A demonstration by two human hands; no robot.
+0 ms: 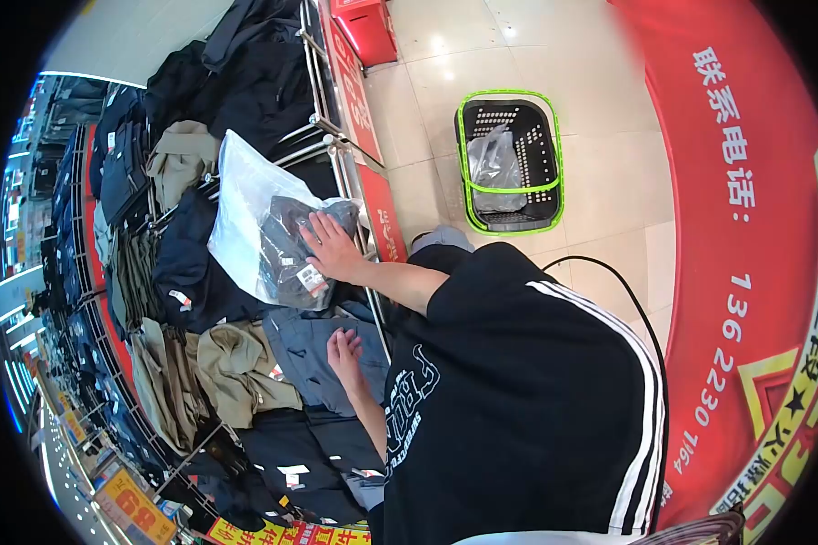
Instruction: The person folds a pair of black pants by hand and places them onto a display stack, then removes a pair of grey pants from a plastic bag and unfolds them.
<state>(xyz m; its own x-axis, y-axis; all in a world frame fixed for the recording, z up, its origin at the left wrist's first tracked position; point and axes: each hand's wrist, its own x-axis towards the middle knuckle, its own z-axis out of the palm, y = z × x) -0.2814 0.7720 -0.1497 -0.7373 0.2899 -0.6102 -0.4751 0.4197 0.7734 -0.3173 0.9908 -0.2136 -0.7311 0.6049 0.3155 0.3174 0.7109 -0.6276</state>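
My right hand (336, 252) lies with its fingers spread on a clear plastic bag (245, 218). Inside the bag is a folded dark grey garment (286, 232) with a white-and-orange tag. The bag rests on top of dark clothes on the rack. Lower down, my left hand (345, 354) hovers near folded grey-blue trousers (314, 350), its fingers loosely bent and holding nothing I can see. Whether it touches the cloth I cannot tell. Khaki trousers (236, 368) lie beside the grey-blue ones.
A black shopping basket (509, 211) with a green rim stands on the tiled floor, a plastic-wrapped item in it. A metal rail (327, 127) edges the rack. A red banner (736, 227) is at the right, and an orange price sign (134, 505) at the lower left.
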